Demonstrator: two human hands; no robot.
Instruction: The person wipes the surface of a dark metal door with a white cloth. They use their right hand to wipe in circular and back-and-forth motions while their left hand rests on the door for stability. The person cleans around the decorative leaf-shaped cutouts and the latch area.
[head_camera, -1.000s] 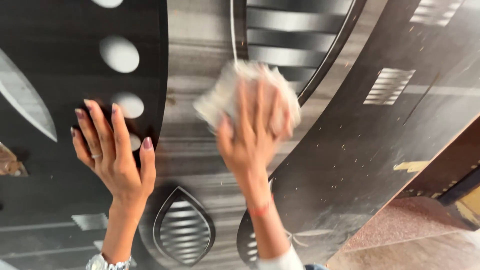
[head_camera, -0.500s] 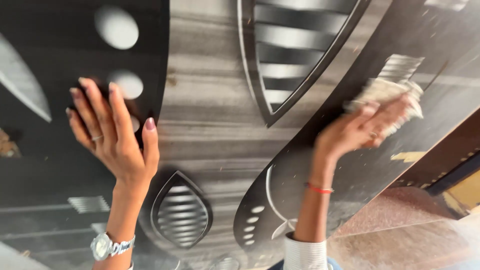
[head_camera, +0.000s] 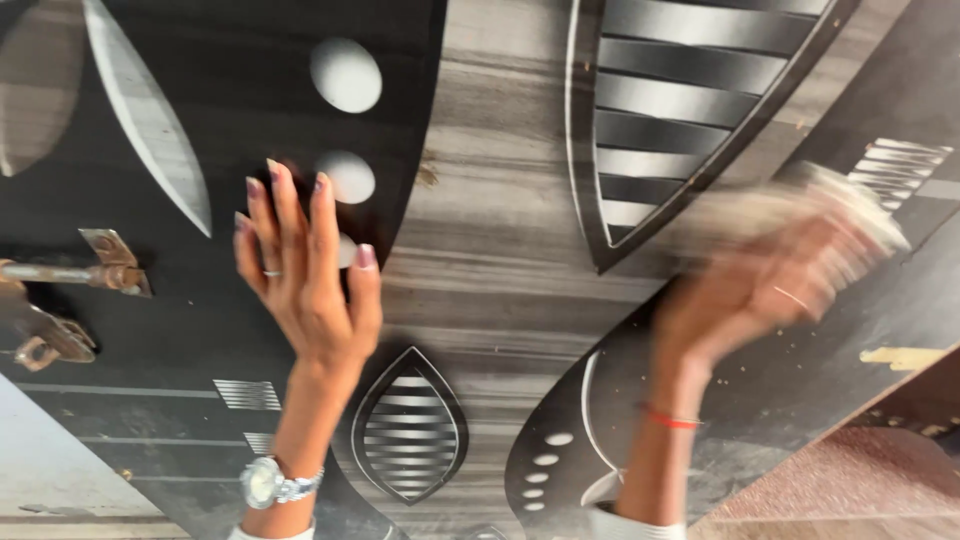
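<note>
- Cloth (head_camera: 850, 200), pale and crumpled, is bunched under my right hand (head_camera: 770, 285), pressed against the dark panel (head_camera: 800, 400) at the right; the motion blur smears its weave.
- My right fingers curl over the cloth, gripping it; a thin red thread circles that wrist.
- My left hand (head_camera: 310, 285) lies flat on the black part of the door surface (head_camera: 250, 80), fingers spread and released, holding nothing, the tips beside pale oval inlays (head_camera: 345, 75).
- A metal wristwatch (head_camera: 270, 483) glints on my left wrist and a ring sits on one finger.
- Between my hands runs a grey wood-grain band (head_camera: 490, 260), smooth laminate, with a striped leaf-shaped motif (head_camera: 410, 425) low down.
- A bigger striped pointed shape (head_camera: 680, 110) sits above it.
- A rusty metal latch (head_camera: 70, 275) is fixed at the far left.
</note>
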